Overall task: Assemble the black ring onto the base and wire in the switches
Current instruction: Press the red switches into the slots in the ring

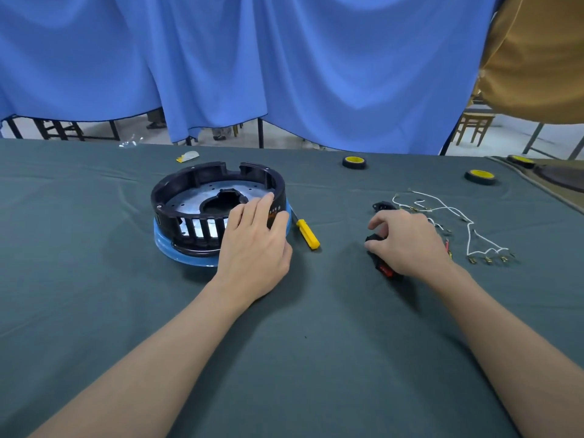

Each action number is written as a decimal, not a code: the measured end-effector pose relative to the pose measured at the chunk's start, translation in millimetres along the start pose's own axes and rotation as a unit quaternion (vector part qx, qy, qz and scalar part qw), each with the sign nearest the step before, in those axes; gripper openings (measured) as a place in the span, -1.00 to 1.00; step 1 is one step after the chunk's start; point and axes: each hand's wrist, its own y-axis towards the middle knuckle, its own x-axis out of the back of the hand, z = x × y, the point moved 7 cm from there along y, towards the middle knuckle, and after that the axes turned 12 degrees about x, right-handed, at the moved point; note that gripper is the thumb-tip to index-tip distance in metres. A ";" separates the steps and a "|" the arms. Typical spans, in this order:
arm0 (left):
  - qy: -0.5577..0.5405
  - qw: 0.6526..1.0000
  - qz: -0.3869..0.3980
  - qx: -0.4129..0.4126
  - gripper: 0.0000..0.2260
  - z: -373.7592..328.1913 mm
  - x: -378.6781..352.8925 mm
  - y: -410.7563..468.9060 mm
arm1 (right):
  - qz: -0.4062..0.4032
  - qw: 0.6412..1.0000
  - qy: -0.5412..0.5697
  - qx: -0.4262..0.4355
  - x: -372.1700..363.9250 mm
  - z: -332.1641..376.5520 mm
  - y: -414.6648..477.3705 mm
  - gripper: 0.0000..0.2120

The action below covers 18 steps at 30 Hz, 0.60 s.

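A: Why do we lay the left hand (256,241) flat, fingers straight, against the ring (202,175)?

B: To keep it steady, we think; the ring sits on the blue base (196,259), left of centre; the right hand (407,241) curls round a switch (386,269), probably to bring it over; the wires (469,238) lie loose just beyond that hand.

A: And around us?

B: A counter (316,343) under grey-green cloth; a yellow screwdriver (308,233) just beside the base; a blue curtain (284,58) hangs behind.

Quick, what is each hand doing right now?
Left hand: open, fingers resting on the black ring.
Right hand: curled round the black switch.
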 end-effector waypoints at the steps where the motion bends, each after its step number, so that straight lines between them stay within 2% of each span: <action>1: -0.009 1.000 -0.002 -0.002 -0.73 1.4 1.8 0.5 | -0.039 0.999 0.035 0.016 6.3 5.6 0.4 -0.77; 3: -0.046 0.999 -0.021 -0.001 -0.73 7.8 9.1 2.8 | -0.106 0.977 0.184 0.035 17.3 19.5 0.9 -0.82; 6: -0.107 0.992 -0.071 0.002 -0.75 23.0 26.0 9.4 | -0.119 0.895 0.430 0.009 15.7 44.3 9.7 -0.83; 8: -0.128 0.985 -0.112 -0.022 -0.79 30.2 36.7 13.0 | -0.089 0.818 0.568 -0.002 4.7 67.7 19.2 -0.82; 10: -0.114 0.978 -0.161 -0.062 -0.84 34.9 42.9 12.8 | -0.045 0.724 0.688 -0.015 -10.1 91.6 27.1 -0.80; 12: -0.096 0.971 -0.205 -0.080 -0.85 42.4 43.9 8.5 | 0.001 0.649 0.761 -0.026 -25.2 112.3 30.5 -0.80; 13: -0.098 0.969 -0.216 -0.073 -0.84 47.3 42.9 6.2 | 0.018 0.626 0.779 -0.027 -31.5 119.6 30.9 -0.80; 15: -0.114 0.969 -0.215 -0.046 -0.78 56.3 39.9 4.0 | 0.026 0.602 0.798 -0.025 -40.2 128.5 32.9 -0.77; 18: -0.133 0.969 -0.206 -0.035 -0.61 59.6 36.7 3.0 | 0.008 0.600 0.799 -0.016 -45.1 132.1 35.2 -0.78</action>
